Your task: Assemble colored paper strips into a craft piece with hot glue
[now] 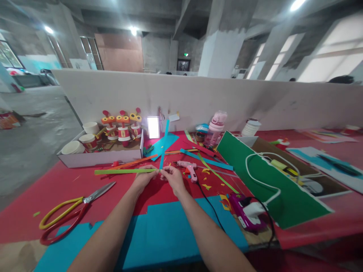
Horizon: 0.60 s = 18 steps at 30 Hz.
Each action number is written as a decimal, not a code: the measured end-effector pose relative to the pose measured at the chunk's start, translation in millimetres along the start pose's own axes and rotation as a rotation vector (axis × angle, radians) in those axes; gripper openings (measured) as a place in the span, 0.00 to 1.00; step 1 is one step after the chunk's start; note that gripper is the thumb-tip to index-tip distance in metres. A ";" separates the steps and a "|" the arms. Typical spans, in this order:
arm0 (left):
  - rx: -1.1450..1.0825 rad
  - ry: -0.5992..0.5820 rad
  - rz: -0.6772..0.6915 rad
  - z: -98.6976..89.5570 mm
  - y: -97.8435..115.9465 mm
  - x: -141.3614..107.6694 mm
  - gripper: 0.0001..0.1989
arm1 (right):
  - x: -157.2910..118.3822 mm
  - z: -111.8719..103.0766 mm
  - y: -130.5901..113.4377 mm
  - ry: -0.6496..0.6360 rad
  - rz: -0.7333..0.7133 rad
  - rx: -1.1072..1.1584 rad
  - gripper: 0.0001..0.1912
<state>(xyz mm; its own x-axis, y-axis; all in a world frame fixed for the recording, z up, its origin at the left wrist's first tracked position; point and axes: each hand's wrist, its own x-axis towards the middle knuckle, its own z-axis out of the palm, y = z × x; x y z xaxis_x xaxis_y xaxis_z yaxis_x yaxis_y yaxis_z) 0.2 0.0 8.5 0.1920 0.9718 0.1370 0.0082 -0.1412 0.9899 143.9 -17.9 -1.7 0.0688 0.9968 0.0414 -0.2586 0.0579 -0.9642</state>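
Above the red tabletop, my left hand (145,175) pinches the end of a light green paper strip (116,172), which sticks out to the left. My right hand (171,176) is closed by its fingertips on the lower end of a blue paper strip (163,147) that points away from me. The two strip ends meet between my fingers, and I cannot see whether they are joined. A pink hot glue gun (189,168) lies just right of my right hand. Large scissors (82,206) with one yellow and one red handle lie at the left, blades apart.
Several paper-cup figures (123,130) and cups stand in a white box (102,160) at the back left. A pink bottle (216,128) stands at the back. At the right are a green-sided box (263,185) and a purple power strip (246,213) with cables. Blue sheets (172,230) cover the front.
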 end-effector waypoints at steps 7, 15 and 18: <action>-0.053 -0.043 -0.005 3.0 -1.3 -0.5 0.11 | 2.1 -2.8 2.1 0.033 -0.138 -0.196 0.08; -0.129 -0.078 0.003 0.9 3.2 -1.9 0.09 | -2.5 -0.4 -6.1 0.015 -0.160 -0.204 0.09; -0.149 -0.092 0.000 -1.2 5.5 -2.0 0.09 | -4.0 2.3 -6.7 -0.023 -0.012 0.004 0.14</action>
<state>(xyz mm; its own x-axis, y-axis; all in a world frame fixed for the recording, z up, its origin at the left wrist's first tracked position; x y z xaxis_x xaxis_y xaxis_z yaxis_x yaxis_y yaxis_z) -1.3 -2.5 13.6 0.2809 0.9494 0.1404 -0.1360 -0.1054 0.9851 143.2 -22.2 5.2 0.0495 0.9970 0.0588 -0.2621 0.0698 -0.9625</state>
